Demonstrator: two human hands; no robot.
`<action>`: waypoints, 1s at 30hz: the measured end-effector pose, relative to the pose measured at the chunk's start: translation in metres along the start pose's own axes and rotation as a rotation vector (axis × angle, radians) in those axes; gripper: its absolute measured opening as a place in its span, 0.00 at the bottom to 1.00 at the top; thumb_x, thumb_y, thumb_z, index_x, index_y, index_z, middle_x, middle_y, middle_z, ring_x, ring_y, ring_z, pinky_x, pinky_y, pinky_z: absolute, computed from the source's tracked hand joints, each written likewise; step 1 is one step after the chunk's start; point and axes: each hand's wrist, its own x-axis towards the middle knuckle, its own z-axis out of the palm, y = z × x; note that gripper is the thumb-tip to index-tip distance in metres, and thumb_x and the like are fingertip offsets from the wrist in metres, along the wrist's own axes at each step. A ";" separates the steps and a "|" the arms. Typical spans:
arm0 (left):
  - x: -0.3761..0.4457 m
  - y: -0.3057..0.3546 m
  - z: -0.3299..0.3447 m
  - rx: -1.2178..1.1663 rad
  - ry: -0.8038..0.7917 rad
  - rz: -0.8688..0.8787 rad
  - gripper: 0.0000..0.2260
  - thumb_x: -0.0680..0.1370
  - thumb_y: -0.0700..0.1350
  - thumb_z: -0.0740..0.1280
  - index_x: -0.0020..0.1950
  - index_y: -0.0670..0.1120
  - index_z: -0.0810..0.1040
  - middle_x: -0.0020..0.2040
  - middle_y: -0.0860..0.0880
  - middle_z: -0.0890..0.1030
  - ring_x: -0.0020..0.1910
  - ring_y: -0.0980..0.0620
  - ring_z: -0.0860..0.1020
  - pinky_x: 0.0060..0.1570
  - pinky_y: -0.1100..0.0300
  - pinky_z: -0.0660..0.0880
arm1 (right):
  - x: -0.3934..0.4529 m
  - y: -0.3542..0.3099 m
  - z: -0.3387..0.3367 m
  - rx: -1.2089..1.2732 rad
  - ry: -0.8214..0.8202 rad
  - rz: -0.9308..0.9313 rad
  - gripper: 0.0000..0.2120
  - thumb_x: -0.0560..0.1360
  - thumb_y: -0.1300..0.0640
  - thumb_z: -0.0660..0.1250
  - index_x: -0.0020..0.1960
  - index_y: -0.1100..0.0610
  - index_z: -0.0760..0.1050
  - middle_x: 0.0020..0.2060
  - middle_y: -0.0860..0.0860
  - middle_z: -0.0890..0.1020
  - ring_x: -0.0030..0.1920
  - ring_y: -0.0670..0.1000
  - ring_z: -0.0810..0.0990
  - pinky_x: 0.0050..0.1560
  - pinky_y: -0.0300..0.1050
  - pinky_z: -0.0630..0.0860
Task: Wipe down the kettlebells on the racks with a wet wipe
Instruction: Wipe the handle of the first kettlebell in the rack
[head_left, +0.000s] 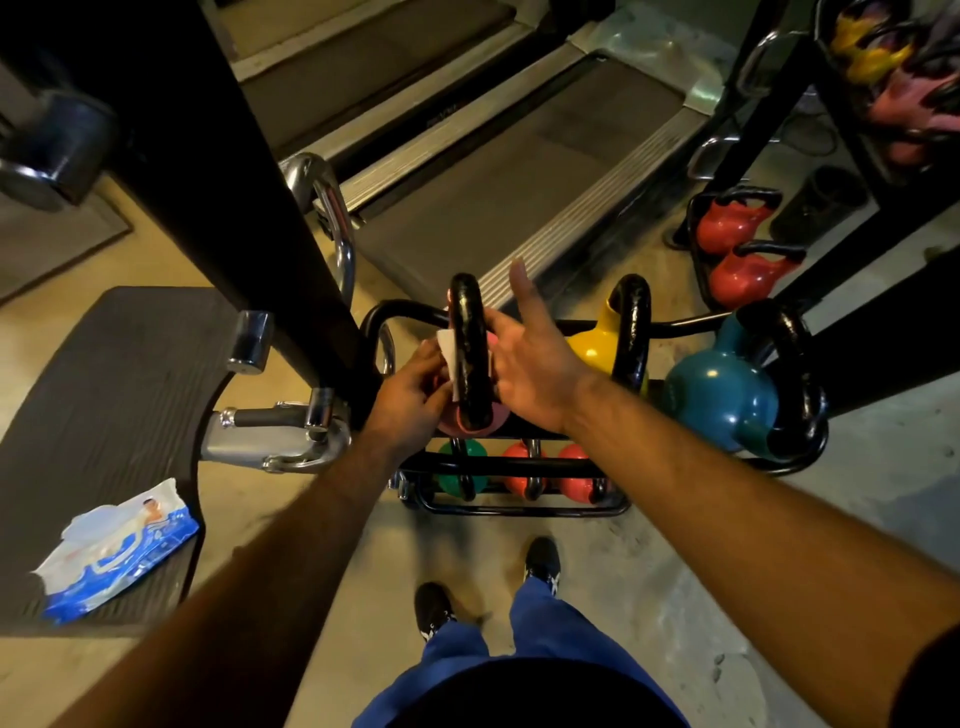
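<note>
Wipe on the pink kettlebell handle

Pink kettlebell (470, 418) sits at the left end of the top rack tier (685, 325), black handle loop standing upright, so you can reach both sides of it. Your left hand (410, 397) pinches the white wet wipe (449, 358) against the loop's left side. Your right hand (535, 358) sits on the loop's right side, thumb up; its fingers look tucked behind the handle, probably bracing it, but I can't tell whether they grip. So the handle is between your two hands. Yellow kettlebell (597, 348) and teal kettlebell (717, 389) wait just to the right, untouched. Wipe pack (117, 553) lies on the dark mat (119, 374) to your left, well apart from the rack.
</note>
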 end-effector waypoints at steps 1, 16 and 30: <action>0.002 -0.001 0.000 0.016 -0.003 0.002 0.16 0.80 0.42 0.67 0.66 0.56 0.78 0.67 0.65 0.73 0.68 0.54 0.74 0.64 0.53 0.75 | 0.002 -0.005 -0.002 0.017 0.014 -0.001 0.50 0.70 0.22 0.55 0.81 0.52 0.57 0.73 0.59 0.72 0.72 0.60 0.71 0.73 0.65 0.65; 0.009 -0.018 -0.005 0.025 -0.011 -0.023 0.21 0.80 0.45 0.68 0.73 0.56 0.72 0.76 0.61 0.66 0.74 0.55 0.69 0.69 0.43 0.72 | -0.014 0.013 0.002 -0.437 0.122 -0.026 0.47 0.65 0.17 0.57 0.77 0.40 0.63 0.69 0.50 0.76 0.70 0.54 0.74 0.72 0.64 0.68; 0.012 -0.023 -0.004 0.069 0.006 -0.008 0.21 0.80 0.45 0.68 0.73 0.55 0.73 0.76 0.61 0.66 0.75 0.56 0.67 0.70 0.44 0.71 | 0.014 -0.034 -0.008 0.297 0.032 0.040 0.57 0.68 0.20 0.57 0.82 0.52 0.40 0.79 0.68 0.51 0.76 0.72 0.58 0.72 0.73 0.61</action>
